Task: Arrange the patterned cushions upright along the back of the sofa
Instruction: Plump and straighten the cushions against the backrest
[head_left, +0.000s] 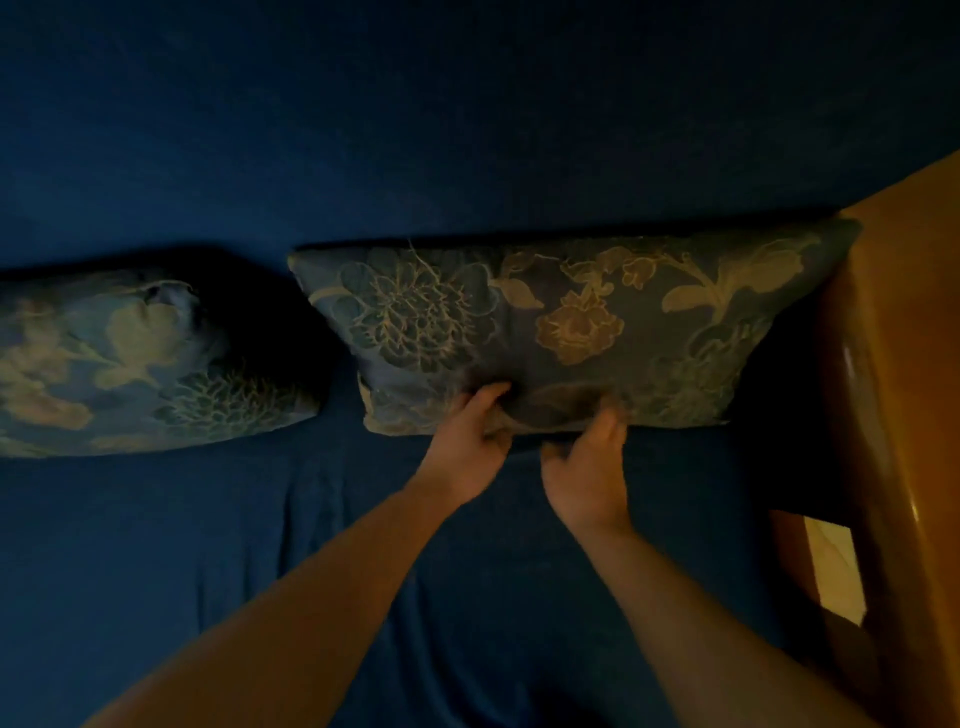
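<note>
A floral-patterned cushion (571, 322) stands against the dark blue sofa back (467, 130), its right end touching the wooden armrest. My left hand (470, 434) pinches its lower edge, fingers curled into the fabric. My right hand (589, 467) grips the same lower edge just to the right, thumb up against the fabric. A second floral cushion (130, 358) leans against the back at the left, partly cut off by the frame edge. A gap of bare seat separates the two cushions.
The blue sofa seat (208, 571) fills the lower part of the view, with some wrinkles in its cover. A glossy wooden armrest (898, 364) borders the right side. The light is dim.
</note>
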